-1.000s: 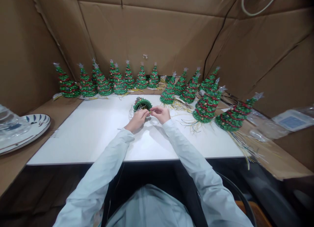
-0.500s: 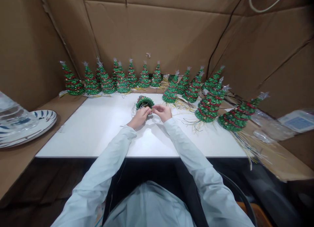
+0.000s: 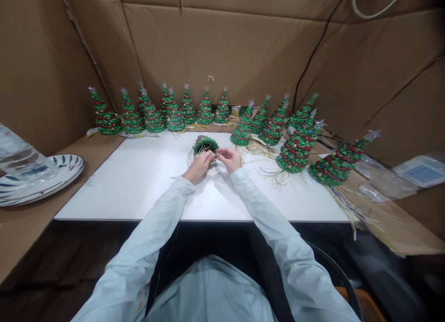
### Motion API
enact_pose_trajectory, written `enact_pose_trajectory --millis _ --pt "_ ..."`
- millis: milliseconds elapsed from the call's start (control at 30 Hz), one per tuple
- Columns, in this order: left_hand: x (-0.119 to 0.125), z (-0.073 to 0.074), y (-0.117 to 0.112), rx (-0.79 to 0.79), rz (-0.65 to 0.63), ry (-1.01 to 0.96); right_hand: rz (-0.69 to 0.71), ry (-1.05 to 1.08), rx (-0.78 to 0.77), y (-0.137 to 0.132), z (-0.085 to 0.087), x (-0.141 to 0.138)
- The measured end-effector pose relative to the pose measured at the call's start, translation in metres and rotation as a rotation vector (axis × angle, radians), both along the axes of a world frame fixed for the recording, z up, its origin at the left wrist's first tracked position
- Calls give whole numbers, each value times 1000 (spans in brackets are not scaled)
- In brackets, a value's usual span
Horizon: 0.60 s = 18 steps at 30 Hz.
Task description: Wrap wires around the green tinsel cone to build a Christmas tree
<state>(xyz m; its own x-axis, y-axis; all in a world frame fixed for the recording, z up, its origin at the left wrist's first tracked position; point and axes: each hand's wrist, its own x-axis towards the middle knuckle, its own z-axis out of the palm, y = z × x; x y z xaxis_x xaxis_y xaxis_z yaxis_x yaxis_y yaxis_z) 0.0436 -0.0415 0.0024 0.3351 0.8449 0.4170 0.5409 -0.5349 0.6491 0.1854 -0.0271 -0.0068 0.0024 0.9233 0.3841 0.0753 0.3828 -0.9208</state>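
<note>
A small green tinsel Christmas tree (image 3: 208, 140) lies on its side on the white board, its hollow dark base facing me. Thin pale wires trail out of that base. Just in front of it, my left hand (image 3: 199, 167) is closed in a pinch on the wires. Opposite, my right hand (image 3: 231, 160) pinches at the same spot, its fingertips almost touching the left ones. A tiny yellowish-green bit shows between the fingertips, too small to make out. The exact wire ends are hidden by the fingers.
Several finished-looking trees with clear stars, such as one tree (image 3: 174, 115), line the back. More trees (image 3: 295, 150) stand or lean at the right with loose wires (image 3: 347, 208). A patterned plate (image 3: 74, 166) holding clear plastic is at left. Cardboard walls (image 3: 243, 43) enclose the white board (image 3: 114, 187).
Both hands stay by the tree's base, with only slight finger movement. The right hand has shifted a little to the left. The view has moved slightly.
</note>
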Motion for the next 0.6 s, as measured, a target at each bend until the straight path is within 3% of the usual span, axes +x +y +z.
enact_pose_trajectory --millis 267,467,600 --pt "1 -1 0 9 12 9 -39 -7 6 -2 1 -2" --pt "1 -1 0 38 -7 52 183 -14 -67 4 3 11" --pt "1 0 -1 36 -30 55 243 67 -141 7 2 13"
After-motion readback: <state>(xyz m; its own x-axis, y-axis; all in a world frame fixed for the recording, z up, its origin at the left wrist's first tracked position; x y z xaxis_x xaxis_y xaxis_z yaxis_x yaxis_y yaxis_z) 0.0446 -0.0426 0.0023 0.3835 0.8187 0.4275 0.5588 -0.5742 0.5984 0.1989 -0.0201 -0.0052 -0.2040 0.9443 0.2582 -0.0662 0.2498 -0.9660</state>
